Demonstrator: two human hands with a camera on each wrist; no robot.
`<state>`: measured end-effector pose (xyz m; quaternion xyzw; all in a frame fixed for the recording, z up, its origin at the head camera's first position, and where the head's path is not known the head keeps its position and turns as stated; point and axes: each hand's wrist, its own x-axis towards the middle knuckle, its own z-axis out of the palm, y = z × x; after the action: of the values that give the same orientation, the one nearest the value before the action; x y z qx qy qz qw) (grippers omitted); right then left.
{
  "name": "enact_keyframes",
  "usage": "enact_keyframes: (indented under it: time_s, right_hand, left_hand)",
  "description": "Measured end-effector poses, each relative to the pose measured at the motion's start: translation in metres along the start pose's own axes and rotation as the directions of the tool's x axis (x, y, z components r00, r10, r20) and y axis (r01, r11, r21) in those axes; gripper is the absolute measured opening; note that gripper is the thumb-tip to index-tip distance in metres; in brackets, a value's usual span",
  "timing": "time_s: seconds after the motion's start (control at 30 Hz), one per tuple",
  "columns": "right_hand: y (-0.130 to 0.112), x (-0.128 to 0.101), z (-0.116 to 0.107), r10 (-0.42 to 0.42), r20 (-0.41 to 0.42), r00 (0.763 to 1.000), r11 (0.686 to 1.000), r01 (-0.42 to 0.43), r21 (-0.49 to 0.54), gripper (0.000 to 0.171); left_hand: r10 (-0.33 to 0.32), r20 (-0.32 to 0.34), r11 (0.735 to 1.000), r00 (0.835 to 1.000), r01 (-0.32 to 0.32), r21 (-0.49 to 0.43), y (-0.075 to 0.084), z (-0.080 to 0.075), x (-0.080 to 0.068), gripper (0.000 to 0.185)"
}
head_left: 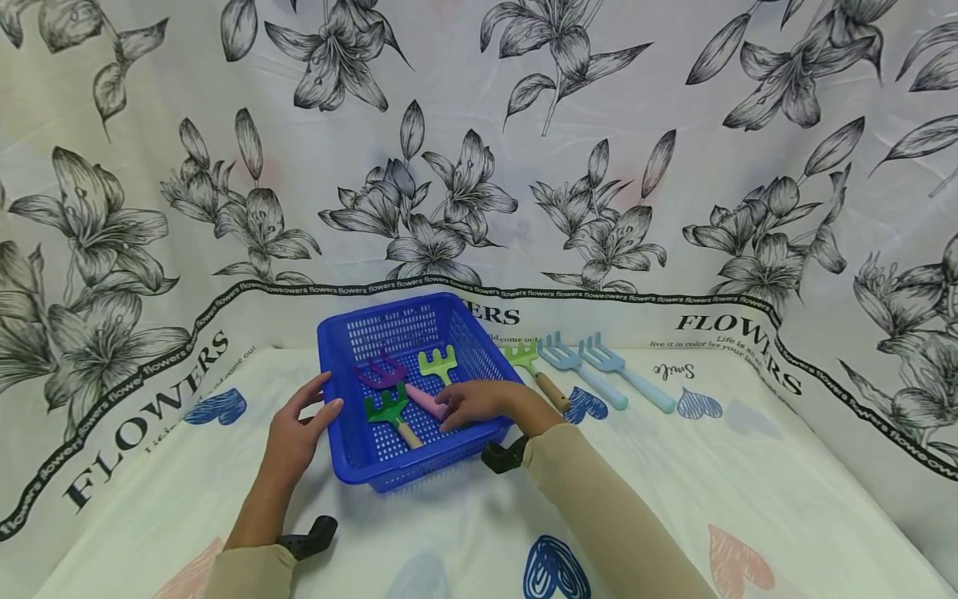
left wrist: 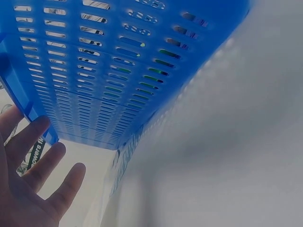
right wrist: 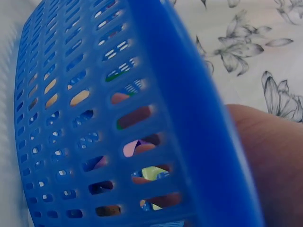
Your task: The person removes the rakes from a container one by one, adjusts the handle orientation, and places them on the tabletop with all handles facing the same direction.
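Observation:
A blue plastic basket [head_left: 346, 449] with slotted walls stands tilted toward me on the cloth. Inside lie a purple toy rake [head_left: 383, 372] with a pink handle, a green rake [head_left: 387, 408] with a tan handle, and a light green rake [head_left: 437, 363]. My left hand [head_left: 299, 428] touches the basket's left rim, its fingers spread and fairly straight in the left wrist view. Over the basket's right side reaches my right hand [head_left: 479, 401], fingers bent beside the pink handle's end. It covers the light green rake's handle, so whether it grips either is hidden.
Right of the basket lie another light green rake [head_left: 551, 389] with a tan handle and two light blue rakes [head_left: 572, 363] [head_left: 636, 378]. A white cloth with printed hearts [head_left: 555, 567] covers the surface. A flower-printed curtain [head_left: 449, 225] rises behind.

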<state>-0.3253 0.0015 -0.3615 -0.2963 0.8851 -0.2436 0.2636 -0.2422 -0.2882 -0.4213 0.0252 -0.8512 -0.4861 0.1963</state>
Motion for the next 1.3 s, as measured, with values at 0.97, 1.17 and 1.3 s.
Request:
enact_keyframes:
  time_s: [0.97,1.17,1.3]
  right_hand:
    - [0.002,-0.015,0.005,-0.244,-0.563,0.79,0.968,0.235,-0.09,0.032]
    - [0.001,-0.02,0.009,-0.206,-0.693,0.691,0.977,0.182,-0.109,0.017]
    - [0.004,-0.022,0.012,-0.176,-0.76,0.626,0.983,0.159,-0.097,0.014]
  left_hand:
    - [-0.008,-0.009,1.0,1.0,0.008,0.014,-0.001,-0.001,0.0,0.068]
    - [-0.015,-0.004,1.0,1.0,0.015,0.01,0.001,-0.001,0.0,0.068]
    - [-0.01,0.006,1.0,1.0,0.01,0.001,0.004,0.0,0.0,0.068]
